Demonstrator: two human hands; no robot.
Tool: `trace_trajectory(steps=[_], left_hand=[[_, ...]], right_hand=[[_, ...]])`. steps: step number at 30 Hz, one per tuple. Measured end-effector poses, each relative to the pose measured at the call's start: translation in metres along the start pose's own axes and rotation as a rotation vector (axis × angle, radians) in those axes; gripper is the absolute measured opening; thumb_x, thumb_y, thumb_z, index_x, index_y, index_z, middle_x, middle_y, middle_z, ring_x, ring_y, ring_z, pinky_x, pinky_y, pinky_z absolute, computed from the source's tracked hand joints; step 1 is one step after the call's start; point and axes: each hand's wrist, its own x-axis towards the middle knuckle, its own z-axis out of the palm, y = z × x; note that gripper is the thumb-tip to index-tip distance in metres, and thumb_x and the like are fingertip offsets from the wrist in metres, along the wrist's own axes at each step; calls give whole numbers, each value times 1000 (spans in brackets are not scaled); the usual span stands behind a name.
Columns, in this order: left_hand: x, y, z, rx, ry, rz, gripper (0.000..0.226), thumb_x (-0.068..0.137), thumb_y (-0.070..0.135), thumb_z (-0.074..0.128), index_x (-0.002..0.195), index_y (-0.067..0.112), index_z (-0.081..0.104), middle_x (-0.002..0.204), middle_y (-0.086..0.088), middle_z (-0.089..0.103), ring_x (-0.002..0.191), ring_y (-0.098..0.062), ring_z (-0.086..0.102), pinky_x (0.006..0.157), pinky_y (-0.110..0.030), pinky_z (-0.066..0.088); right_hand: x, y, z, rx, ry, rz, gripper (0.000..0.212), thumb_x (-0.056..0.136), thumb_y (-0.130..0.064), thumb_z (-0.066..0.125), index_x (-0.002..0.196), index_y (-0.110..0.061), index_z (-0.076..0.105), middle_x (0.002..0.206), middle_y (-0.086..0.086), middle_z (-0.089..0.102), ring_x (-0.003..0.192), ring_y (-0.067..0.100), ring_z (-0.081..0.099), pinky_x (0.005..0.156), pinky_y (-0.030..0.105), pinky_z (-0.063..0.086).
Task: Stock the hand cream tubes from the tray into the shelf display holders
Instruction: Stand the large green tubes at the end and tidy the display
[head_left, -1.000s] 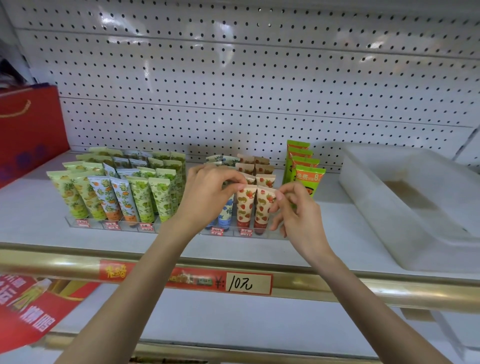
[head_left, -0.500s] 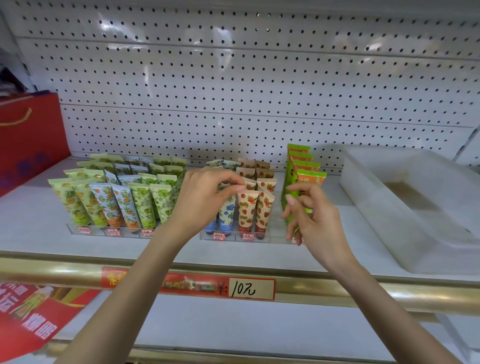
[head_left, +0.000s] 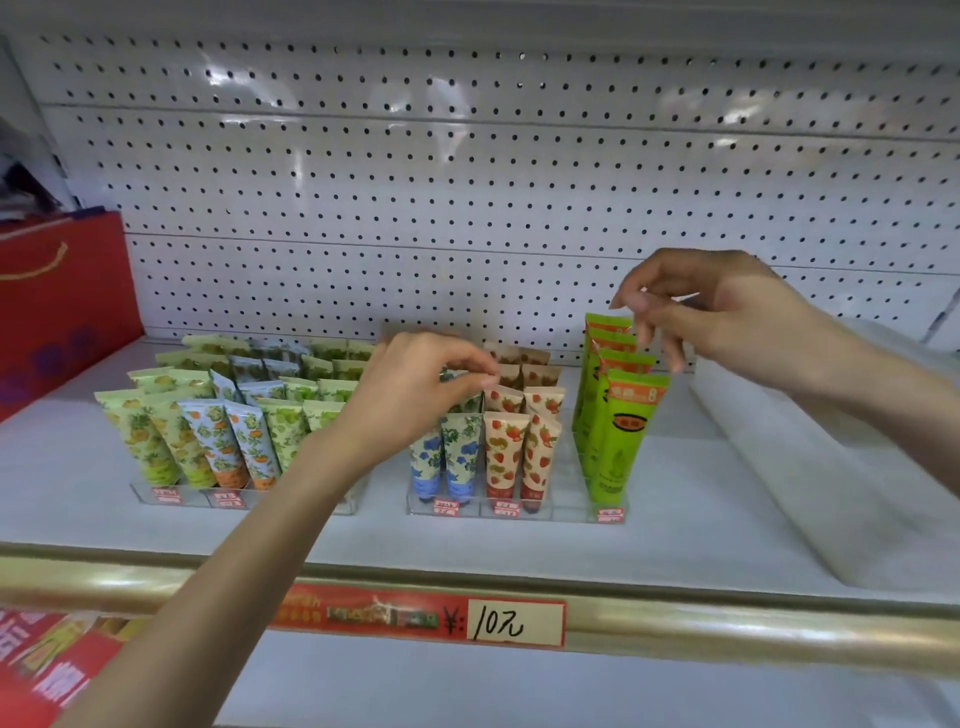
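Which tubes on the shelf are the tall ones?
The bright green tubes with orange tops, in the rightmost row, just below the right hand. The strawberry tubes beside them stand clearly shorter.

Back wall: white pegboard (head_left: 467, 182), running the full width in horizontal panels and catching patches of glare from the light above.
Shelf (head_left: 467, 540): white and flat, lying at the foot of the pegboard.
Front edge: gold rail (head_left: 727, 629), shining along its length and carrying a red label strip (head_left: 363, 613) with a white tag (head_left: 514, 621) reading "10".
Far left: red bag (head_left: 62, 301) with a gold cord handle, standing on the shelf.
Lower left: red poster (head_left: 47, 665), showing blurred.
Below the rail: lower shelf (head_left: 467, 691), white, showing in part.
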Motion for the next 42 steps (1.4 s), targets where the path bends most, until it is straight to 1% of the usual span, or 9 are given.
trace_trajectory(steps=[3,7,11,15,21,25,29,34,42], left_hand=[[12,-4,-2,41,-86,-16,23,82,41,64,102,31,70,102,16,66,95,0,56,89,-28,43],[25,-11,0,107,-145,-11,25,79,46,64,100,33,69,86,25,53,95,-7,51,87,-32,37],[29,-14,7,129,-152,15,25,77,46,67,98,34,70,89,20,55,93,-6,51,81,-27,37],[30,-19,11,119,-149,40,24,73,50,68,94,38,71,89,18,56,94,-9,52,85,-33,39],[33,-27,13,62,-152,39,21,72,51,69,88,38,71,91,14,59,94,-12,53,89,-37,39],[33,-30,16,32,-153,39,22,72,52,68,87,36,72,88,18,55,91,-6,49,91,-34,34],[31,-32,20,8,-131,34,19,73,49,69,87,36,72,84,21,54,87,-4,48,86,-31,32],[31,-31,24,10,-109,18,15,75,44,69,86,34,72,88,17,56,91,-5,50,90,-30,27],[30,-31,28,-92,-94,-9,12,72,42,73,77,31,73,86,13,63,86,-10,56,94,-46,39]], right_hand=[[18,7,-9,-79,-150,37,8,89,-17,60,85,-18,66,70,0,64,51,14,50,56,10,42],[35,15,-6,-238,-287,8,2,81,-32,68,81,-33,70,79,-10,62,61,8,47,58,15,40],[49,18,8,-396,-364,-28,13,75,-45,68,85,-37,70,82,-11,56,67,2,47,66,21,41],[58,20,22,-535,-454,-16,16,77,-52,66,88,-41,67,85,-15,53,79,-2,50,67,22,40],[65,17,34,-622,-463,39,14,77,-51,68,87,-41,68,93,-16,53,89,4,50,74,25,40],[68,19,40,-670,-472,62,17,77,-49,69,88,-37,71,85,-18,49,80,-4,45,67,17,34],[69,21,44,-719,-512,85,16,76,-49,70,84,-36,69,79,-18,45,75,-3,43,61,18,30],[71,21,48,-796,-535,69,12,76,-48,70,74,-38,65,88,-2,64,84,12,57,70,27,42],[72,21,50,-806,-557,77,14,78,-44,70,70,-36,62,87,-2,64,83,15,58,75,33,48]])
